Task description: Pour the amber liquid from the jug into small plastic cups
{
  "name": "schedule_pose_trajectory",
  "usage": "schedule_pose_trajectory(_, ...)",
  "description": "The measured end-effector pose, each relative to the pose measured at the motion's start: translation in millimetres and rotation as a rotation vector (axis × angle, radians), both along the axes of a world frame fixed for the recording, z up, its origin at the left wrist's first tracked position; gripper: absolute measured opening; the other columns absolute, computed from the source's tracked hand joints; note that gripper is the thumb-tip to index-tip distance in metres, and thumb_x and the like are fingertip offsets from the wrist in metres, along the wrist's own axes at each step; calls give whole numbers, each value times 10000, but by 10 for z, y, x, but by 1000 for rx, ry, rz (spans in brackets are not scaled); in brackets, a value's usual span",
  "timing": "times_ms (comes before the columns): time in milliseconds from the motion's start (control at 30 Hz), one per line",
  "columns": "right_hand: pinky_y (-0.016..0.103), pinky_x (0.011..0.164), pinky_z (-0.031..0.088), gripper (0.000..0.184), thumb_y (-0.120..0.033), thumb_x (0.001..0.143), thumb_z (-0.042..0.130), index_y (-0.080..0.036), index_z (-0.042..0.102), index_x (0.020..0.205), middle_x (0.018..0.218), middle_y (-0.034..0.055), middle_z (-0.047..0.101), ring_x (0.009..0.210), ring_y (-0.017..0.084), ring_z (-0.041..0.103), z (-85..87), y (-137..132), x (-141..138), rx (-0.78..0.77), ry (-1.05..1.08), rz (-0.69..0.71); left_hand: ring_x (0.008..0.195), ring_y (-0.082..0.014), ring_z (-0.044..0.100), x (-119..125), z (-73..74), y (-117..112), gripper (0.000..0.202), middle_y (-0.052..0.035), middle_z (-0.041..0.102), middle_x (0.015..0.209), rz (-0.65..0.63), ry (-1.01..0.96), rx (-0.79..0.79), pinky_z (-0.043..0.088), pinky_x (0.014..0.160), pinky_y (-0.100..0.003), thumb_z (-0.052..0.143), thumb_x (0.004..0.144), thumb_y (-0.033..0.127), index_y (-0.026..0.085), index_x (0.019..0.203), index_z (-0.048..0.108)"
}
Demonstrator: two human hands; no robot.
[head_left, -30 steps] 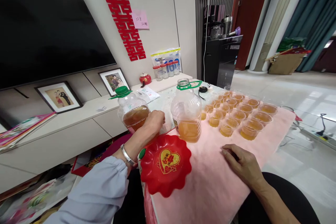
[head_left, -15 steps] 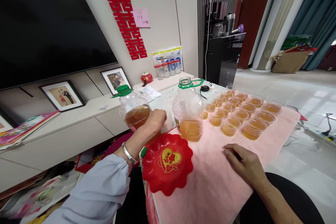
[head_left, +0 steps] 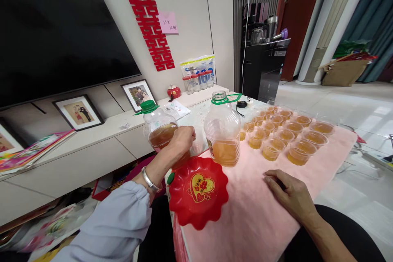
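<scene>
My left hand reaches past the far side of a red scalloped plate, its fingers bent and closed. Just by its fingertips shows a clear plastic cup; whether they grip it is hidden. Behind that wrist stands a capped jug of brown liquid. An uncapped plastic jug, partly full of amber liquid, stands in the middle. My right hand rests on the pink cloth, fingers loosely curled, thumb a little apart, holding nothing. Beyond it sit several clear cups of amber liquid in rows.
A black tape roll lies behind the open jug. Along the wall, a white cabinet bears framed photos, a red pot and small red-lidded jars. A black stool is at the lower right.
The whole view has shifted slightly, moving things a little to the right. The clear cup by my left fingertips shows more distinctly. My right hand stays resting on the cloth.
</scene>
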State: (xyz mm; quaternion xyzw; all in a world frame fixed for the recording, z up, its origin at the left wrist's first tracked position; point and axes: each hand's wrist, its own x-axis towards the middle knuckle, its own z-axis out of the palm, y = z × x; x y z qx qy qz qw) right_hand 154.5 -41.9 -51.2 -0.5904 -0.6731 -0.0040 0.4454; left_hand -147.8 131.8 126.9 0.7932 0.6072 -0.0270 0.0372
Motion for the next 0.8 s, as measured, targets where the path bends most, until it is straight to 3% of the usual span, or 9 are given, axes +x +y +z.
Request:
schedule_pose_trajectory(167,269,613,606,169,-412,949,618,-274,713,966,790,-3,795,667,173,759,12,6,-9,6,9,-6,979,-161,669,-12,56,-37,182,-63,725,1041,-15,-3,58,543,973,-376,558,990,227,121,1045,695)
schedule_pose_trajectory(333,261,603,598,183,-423,953,617,-266,712,965,775,-7,787,650,161,749,20,-4,-12,6,2,-13,968,-194,665,-18,268,-114,191,-73,749,1041,4,-27,126,487,865,-314,550,954,183,145,1027,722)
schedule_pose_trajectory(467,277,636,602,244,-452,966,618,-229,717,972,813,11,793,680,149,746,7,-15,9,-30,-9,-12,974,-229,661,-100,499,-285,199,-75,751,1039,45,-59,163,426,793,-309,580,938,208,168,1045,743)
schedule_pose_trajectory(567,296,656,598,303,-489,973,618,-204,721,989,841,20,793,702,143,739,-20,-14,27,-65,-14,-15,925,-174,655,-200,563,-497,167,-25,749,1000,32,-108,125,413,772,-276,603,929,189,191,1015,746)
schedule_pose_trajectory(667,303,659,592,344,-526,972,610,-202,724,996,837,16,790,708,147,736,-44,-12,37,-83,-14,-22,858,-113,643,-292,428,-730,99,23,742,937,-24,-154,3,415,759,-237,647,911,164,196,929,740)
schedule_pose_trajectory(800,305,670,589,355,-538,974,608,-203,723,1000,840,16,786,717,144,732,-48,-16,43,-97,-17,-23,864,-122,632,-397,16,-943,79,9,724,954,-81,-184,-109,403,773,-254,645,933,194,185,907,719)
